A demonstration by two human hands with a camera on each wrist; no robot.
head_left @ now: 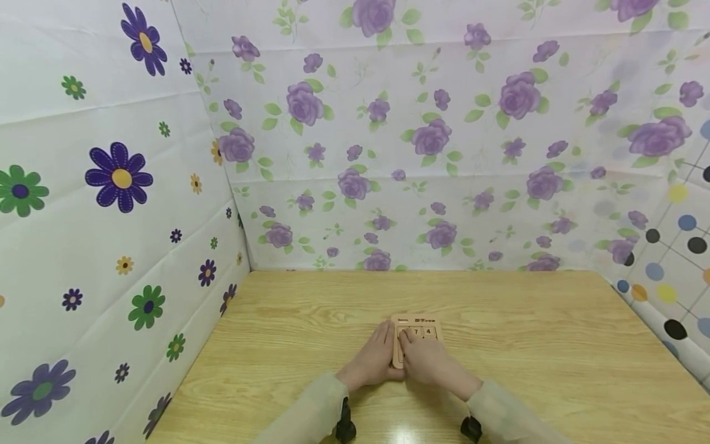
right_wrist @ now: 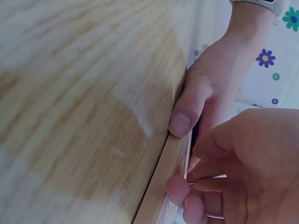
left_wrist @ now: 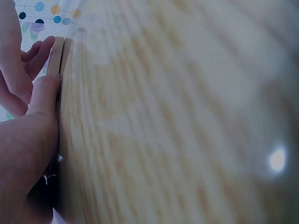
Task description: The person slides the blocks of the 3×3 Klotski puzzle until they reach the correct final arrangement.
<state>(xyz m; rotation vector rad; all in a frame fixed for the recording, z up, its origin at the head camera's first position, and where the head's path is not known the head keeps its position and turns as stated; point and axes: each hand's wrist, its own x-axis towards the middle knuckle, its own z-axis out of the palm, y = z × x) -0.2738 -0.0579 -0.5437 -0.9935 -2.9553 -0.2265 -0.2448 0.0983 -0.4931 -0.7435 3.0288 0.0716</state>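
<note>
A flat wooden number slide puzzle (head_left: 420,324) lies on the table, its 7 and 4 tiles showing near the far edge. My left hand (head_left: 375,359) holds it, fingers along the left side and thumb (right_wrist: 180,123) against the near edge. Over the tiles is my right hand (head_left: 428,360), its fingertips touching the upper left of the number field. That hand hides most of the other tiles. In the right wrist view, the puzzle's pale side (right_wrist: 156,196) shows beneath my bent right fingers (right_wrist: 212,203).
The wood-grain table (head_left: 310,308) runs out on all sides of the puzzle. Flower-printed cloth (head_left: 355,154) hangs behind and at the left, dotted cloth (head_left: 682,259) at the right. Dark devices (head_left: 345,425) sit under both wrists.
</note>
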